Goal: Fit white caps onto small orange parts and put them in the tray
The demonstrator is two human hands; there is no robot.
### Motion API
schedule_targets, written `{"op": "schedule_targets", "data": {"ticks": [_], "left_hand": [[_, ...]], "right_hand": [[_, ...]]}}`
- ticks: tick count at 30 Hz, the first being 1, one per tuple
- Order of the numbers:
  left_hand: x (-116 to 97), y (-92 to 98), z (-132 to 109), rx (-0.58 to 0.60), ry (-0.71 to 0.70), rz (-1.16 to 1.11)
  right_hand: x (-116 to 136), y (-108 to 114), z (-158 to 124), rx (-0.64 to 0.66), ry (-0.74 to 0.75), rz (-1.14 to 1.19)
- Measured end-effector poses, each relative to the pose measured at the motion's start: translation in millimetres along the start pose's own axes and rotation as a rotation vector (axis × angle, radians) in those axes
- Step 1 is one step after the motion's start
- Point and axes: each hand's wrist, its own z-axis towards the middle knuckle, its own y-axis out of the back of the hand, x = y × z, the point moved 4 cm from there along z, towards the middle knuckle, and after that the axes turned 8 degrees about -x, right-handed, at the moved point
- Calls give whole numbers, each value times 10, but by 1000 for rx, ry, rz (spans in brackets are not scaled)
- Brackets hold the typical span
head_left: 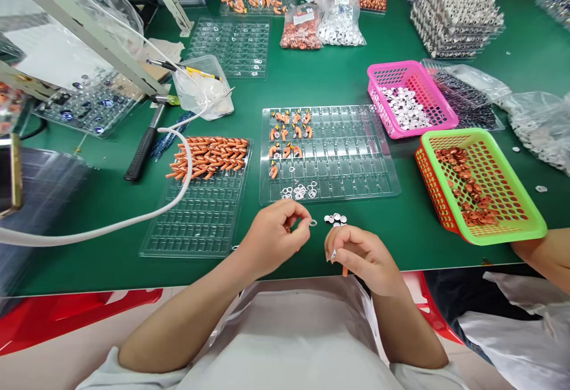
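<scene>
Several orange pieces (273, 171) sit trayed left; loose rings (299, 192) remain. Your left hand (279, 234) pinches one ring (314, 222); right hand (366, 257) curls round an orange part (345, 271).

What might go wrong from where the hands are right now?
The small ring protrudes from the left hand's fingertips, so it could slip out and be hard to find.

The loose discs lie right beside the right hand; a nudge might scatter them.

The left hand is close to the clear tray's near edge, so a bump could shift its contents.
</scene>
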Motion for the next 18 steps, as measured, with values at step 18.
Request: {"op": "schedule_targets", "data": {"ticks": [18], "left_hand": [[190,140,724,70,149,-7]], "right_hand": [[-34,106,-118,-76,27,-79]]}}
